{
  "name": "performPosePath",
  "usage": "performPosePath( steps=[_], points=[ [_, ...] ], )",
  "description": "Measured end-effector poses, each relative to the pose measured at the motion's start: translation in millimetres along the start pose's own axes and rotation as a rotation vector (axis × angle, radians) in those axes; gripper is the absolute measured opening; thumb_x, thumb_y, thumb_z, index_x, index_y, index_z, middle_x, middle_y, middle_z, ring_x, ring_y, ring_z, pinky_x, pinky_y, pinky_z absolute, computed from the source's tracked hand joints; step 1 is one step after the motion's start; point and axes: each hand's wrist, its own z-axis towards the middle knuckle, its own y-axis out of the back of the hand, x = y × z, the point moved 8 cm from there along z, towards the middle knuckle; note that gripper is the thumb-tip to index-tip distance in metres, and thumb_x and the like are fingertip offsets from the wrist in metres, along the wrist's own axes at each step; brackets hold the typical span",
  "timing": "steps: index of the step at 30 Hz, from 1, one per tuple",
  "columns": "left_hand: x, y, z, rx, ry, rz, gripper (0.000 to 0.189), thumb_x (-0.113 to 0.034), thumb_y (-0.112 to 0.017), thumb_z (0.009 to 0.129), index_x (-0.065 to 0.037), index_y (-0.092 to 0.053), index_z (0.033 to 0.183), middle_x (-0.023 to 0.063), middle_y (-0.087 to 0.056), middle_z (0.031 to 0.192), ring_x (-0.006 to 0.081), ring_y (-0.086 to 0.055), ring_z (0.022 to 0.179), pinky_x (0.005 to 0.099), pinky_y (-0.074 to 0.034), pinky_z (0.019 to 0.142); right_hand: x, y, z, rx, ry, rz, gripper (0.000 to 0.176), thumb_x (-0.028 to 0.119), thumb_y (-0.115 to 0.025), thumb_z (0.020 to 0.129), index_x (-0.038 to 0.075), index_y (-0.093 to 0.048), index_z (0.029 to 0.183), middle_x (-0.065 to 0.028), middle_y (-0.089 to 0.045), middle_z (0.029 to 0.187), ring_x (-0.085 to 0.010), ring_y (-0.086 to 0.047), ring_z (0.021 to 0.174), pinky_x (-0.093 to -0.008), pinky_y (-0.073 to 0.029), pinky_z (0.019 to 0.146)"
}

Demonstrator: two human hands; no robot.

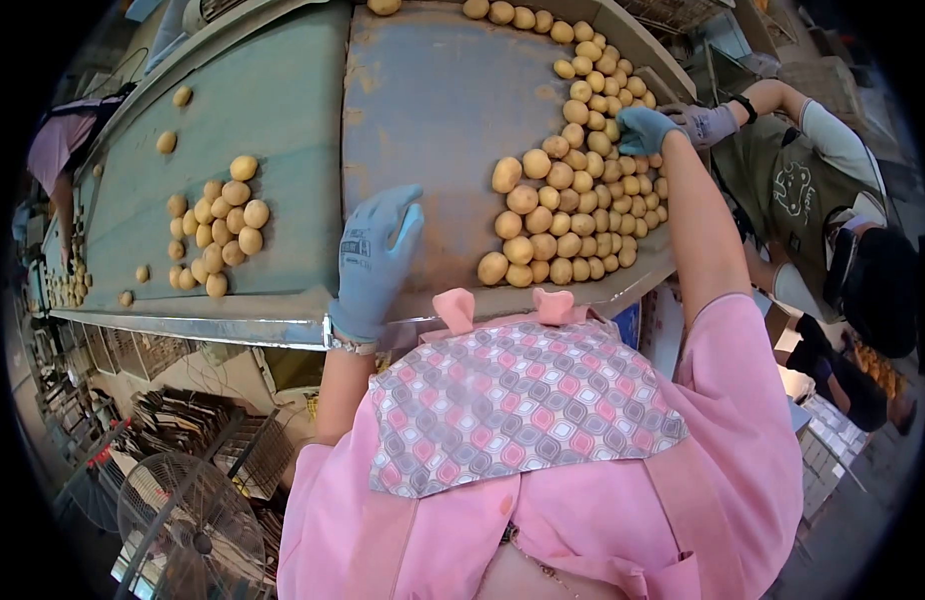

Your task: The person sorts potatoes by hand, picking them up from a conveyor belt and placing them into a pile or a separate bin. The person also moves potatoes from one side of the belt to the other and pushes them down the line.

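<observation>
My left hand (378, 255), in a blue glove, is held over the near edge of the table with thumb and fingers apart and nothing between them. Round yellow-brown fruits (543, 245) lie packed together on the grey metal surface (433, 120) to its right. At the far right of this pile is my right hand (646, 131), also blue-gloved, its fingers curled down at the fruits. Whether a fruit is in its fingers is hidden. A co-worker's gloved hand (705, 125) is right beside it. More fruits (221, 222) sit loosely grouped on the green belt (293, 120) left of my left hand.
A co-worker in a dark apron (798, 190) stands at the right edge of the table. Another person (65, 150) reaches in at the far left. The table's metal rim (213, 328) runs along the near side. A fan (193, 530) stands below at the left.
</observation>
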Motion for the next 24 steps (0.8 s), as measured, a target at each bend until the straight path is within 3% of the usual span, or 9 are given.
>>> performPosePath(
  steps=[1, 4, 7, 11, 15, 18, 19, 22, 24],
  points=[
    [0.8, 2.3, -0.5, 0.001, -0.003, 0.000, 0.026, -0.015, -0.070, 0.099, -0.008, -0.071, 0.124, 0.0120, -0.073, 0.118, 0.0333, -0.068, 0.109, 0.0452, -0.051, 0.097, 6.2, 3.2, 10.8, 0.026, 0.083, -0.272, 0.023, 0.008, -0.082, 0.082, 0.010, -0.061, 0.092, -0.0029, -0.057, 0.094, -0.0212, -0.059, 0.092, -0.0353, -0.055, 0.083],
    [1.0, 13.1, -1.8, 0.003, -0.065, 0.014, 0.026, -0.015, -0.070, 0.099, -0.008, -0.071, 0.125, 0.0119, -0.074, 0.118, 0.0332, -0.068, 0.109, 0.0448, -0.051, 0.098, -18.7, 0.4, 13.8, -0.067, -0.172, 0.458, 0.020, 0.021, -0.078, 0.090, 0.015, -0.063, 0.103, -0.0004, -0.055, 0.105, -0.0200, -0.055, 0.101, -0.0355, -0.058, 0.083],
    [7.9, 25.1, -1.9, 0.035, 0.026, -0.016, 0.026, -0.014, -0.064, 0.102, -0.004, -0.073, 0.125, 0.0152, -0.074, 0.120, 0.0328, -0.069, 0.112, 0.0413, -0.053, 0.099, 3.1, -15.2, -10.0, -0.277, -0.297, 0.644, 0.026, 0.031, -0.071, 0.099, 0.016, -0.061, 0.119, -0.0007, -0.055, 0.116, -0.0194, -0.056, 0.102, -0.0301, -0.060, 0.080],
    [5.9, 39.7, 0.1, 0.028, -0.015, -0.023, 0.027, -0.014, -0.064, 0.102, -0.004, -0.073, 0.125, 0.0148, -0.074, 0.120, 0.0322, -0.069, 0.112, 0.0410, -0.053, 0.100, 57.5, -29.2, -37.9, -0.442, -0.183, 0.211, 0.037, 0.035, -0.069, 0.099, 0.012, -0.062, 0.127, -0.0088, -0.061, 0.114, -0.0246, -0.062, 0.099, -0.0353, -0.060, 0.081],
    [7.1, 53.1, 0.5, 0.044, 0.001, -0.037, 0.026, -0.014, -0.064, 0.103, -0.005, -0.073, 0.126, 0.0141, -0.074, 0.120, 0.0310, -0.069, 0.112, 0.0405, -0.053, 0.099, 67.1, -20.7, -37.1, -0.587, -0.214, -0.229, 0.059, 0.045, -0.064, 0.093, 0.008, -0.062, 0.139, -0.0238, -0.065, 0.140, -0.0389, -0.067, 0.123, -0.0485, -0.056, 0.100],
    [6.6, 59.3, -0.3, 0.031, 0.056, -0.077, 0.026, -0.013, -0.064, 0.103, -0.005, -0.073, 0.125, 0.0140, -0.074, 0.119, 0.0302, -0.069, 0.111, 0.0402, -0.053, 0.099, 111.9, -30.2, -80.2, -0.862, -0.092, -0.342, 0.061, 0.046, -0.063, 0.092, 0.010, -0.061, 0.140, -0.0232, -0.064, 0.140, -0.0418, -0.067, 0.122, -0.0480, -0.055, 0.101],
    [10.0, 64.7, -2.5, 0.034, 0.081, -0.096, 0.026, -0.013, -0.064, 0.103, -0.005, -0.073, 0.125, 0.0140, -0.074, 0.119, 0.0300, -0.069, 0.111, 0.0401, -0.053, 0.098, 134.1, -39.5, -96.8, -0.966, -0.042, -0.348, 0.054, 0.039, -0.065, 0.091, 0.010, -0.062, 0.137, -0.0206, -0.068, 0.128, -0.0419, -0.066, 0.118, -0.0494, -0.054, 0.100],
    [9.2, 71.6, 0.5, 0.057, 0.146, -0.106, 0.027, -0.013, -0.064, 0.102, -0.004, -0.073, 0.126, 0.0139, -0.074, 0.118, 0.0289, -0.069, 0.109, 0.0376, -0.053, 0.097, 194.3, -66.4, -131.9, -0.970, 0.463, -0.472, 0.046, 0.029, -0.068, 0.090, 0.012, -0.063, 0.132, -0.0178, -0.066, 0.117, -0.0396, -0.063, 0.114, -0.0520, -0.056, 0.094],
    [13.5, 75.3, 0.5, 0.026, 0.077, -0.097, 0.027, -0.013, -0.063, 0.103, -0.004, -0.073, 0.126, 0.0125, -0.074, 0.118, 0.0258, -0.068, 0.109, 0.0354, -0.053, 0.096, 213.9, -117.6, -132.0, -0.732, 0.518, -0.678, 0.046, 0.024, -0.070, 0.090, 0.015, -0.063, 0.134, -0.0168, -0.061, 0.120, -0.0390, -0.063, 0.112, -0.0508, -0.056, 0.094]
  ],
)
